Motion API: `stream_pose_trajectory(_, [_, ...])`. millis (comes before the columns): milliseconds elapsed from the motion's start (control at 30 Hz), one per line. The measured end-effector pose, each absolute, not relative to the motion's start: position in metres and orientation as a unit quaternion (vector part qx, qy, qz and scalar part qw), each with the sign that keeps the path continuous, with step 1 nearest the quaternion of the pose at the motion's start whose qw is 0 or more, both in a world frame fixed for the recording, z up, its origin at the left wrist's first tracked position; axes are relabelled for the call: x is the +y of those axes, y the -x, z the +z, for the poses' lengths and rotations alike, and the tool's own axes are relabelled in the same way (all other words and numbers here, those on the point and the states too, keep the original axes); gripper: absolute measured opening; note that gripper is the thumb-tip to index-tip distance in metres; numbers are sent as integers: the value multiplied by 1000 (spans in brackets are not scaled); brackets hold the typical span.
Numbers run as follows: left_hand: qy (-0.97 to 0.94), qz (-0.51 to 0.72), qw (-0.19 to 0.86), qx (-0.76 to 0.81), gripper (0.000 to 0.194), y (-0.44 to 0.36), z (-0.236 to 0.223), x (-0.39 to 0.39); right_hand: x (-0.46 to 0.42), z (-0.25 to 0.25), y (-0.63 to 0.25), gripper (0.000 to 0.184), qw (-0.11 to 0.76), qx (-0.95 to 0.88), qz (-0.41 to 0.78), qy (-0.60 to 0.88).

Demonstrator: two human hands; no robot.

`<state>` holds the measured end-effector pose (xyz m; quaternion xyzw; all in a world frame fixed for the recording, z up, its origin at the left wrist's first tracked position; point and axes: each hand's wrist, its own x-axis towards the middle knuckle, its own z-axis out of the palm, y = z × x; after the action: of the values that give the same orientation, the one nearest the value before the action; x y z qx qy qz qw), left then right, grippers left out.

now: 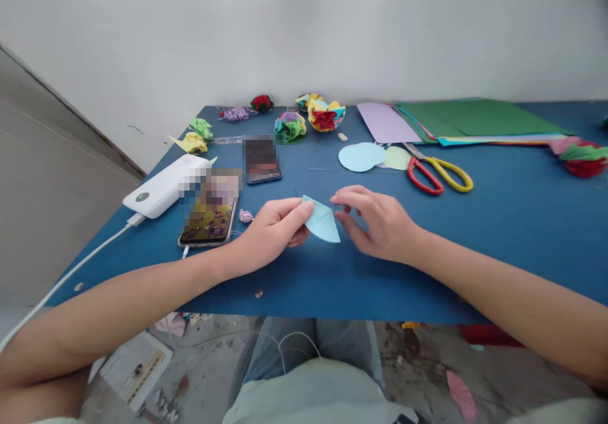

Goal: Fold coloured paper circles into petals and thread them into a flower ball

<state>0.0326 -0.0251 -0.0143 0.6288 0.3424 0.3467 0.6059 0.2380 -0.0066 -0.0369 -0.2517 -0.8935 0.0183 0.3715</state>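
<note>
A folded piece of light blue paper [323, 223] is pinched between the thumb and fingers of my left hand [280, 224], held above the blue table. Just right of the paper is my right hand [373, 218], its thumb and fingers curved and apart, with nothing visible between them. Beyond my hands lie a light blue paper circle [361, 157] and a pale green one [396, 157], partly overlapping. Scissors [439, 171] with one red and one yellow handle rest beside the circles.
A phone [211, 215] and a white power bank [164, 187] with a cable occupy the left side; another phone [262, 158] lies behind. Crumpled paper flowers [327, 115] line the back. Coloured sheets [475, 119] are stacked at the back right. The table's front edge [304, 315] is near my lap.
</note>
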Motion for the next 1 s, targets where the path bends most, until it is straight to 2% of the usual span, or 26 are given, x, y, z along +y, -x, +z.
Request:
stream_pose_trajectory(100, [-630,320,618,345,34,-33,-15,-25,-3,-33,-245,24,330,-914,-186,145])
stream_pose_trajectory(233, [-657,304,584,368,31,-35,-15,-27,-9,-28,-245,16,302,-923,-231,65])
stream_pose_trajectory(367, [-740,312,450,391,29,-33,-14,-28,-14,-31,-240,15,331,-919,-182,113])
stream_pose_trajectory(467, [-772,311,392,392,30,-32,-14,-29,-16,-33,-238,15,341,-918,-157,131])
stream_pose_trajectory(667, [-796,312,346,386,31,-31,-14,-31,-20,-31,-238,18,334,-924,-130,134])
stream_pose_trajectory(867, [-814,297,329,374,27,-30,-14,-32,-27,-31,-226,7,426,-862,112,250])
stream_pose_trajectory(1000, [-827,277,335,357,23,-29,-15,-30,-27,-33,-222,4,440,-843,154,267])
